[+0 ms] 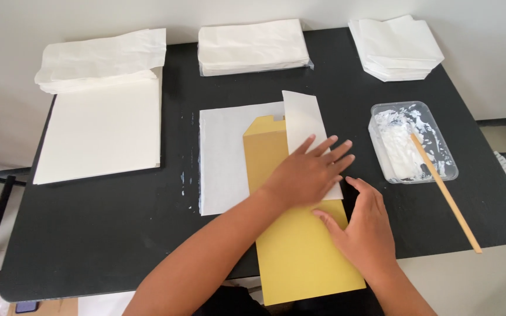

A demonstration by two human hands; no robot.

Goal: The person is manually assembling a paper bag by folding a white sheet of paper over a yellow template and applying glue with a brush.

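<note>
Clear plastic rectangular tray [447, 162] holds white paste and a long wooden stick [445, 192]. Left hand [308, 171] lies flat, fingers spread, on a folded white paper sheet [303, 122] over the mustard-yellow card template [300, 246] mid-table; right hand [367, 229], open, steadies the template's right edge.

Black table [89, 234] with rounded corners, plain white wall [487, 47] behind, pale floor [469, 287], soft even light

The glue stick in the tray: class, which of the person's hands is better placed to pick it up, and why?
Probably the right hand. It lies on the tray's side, nearer the stick, touching only the yellow template's edge. The left hand lies flat on the folded white paper, farther away.
</note>
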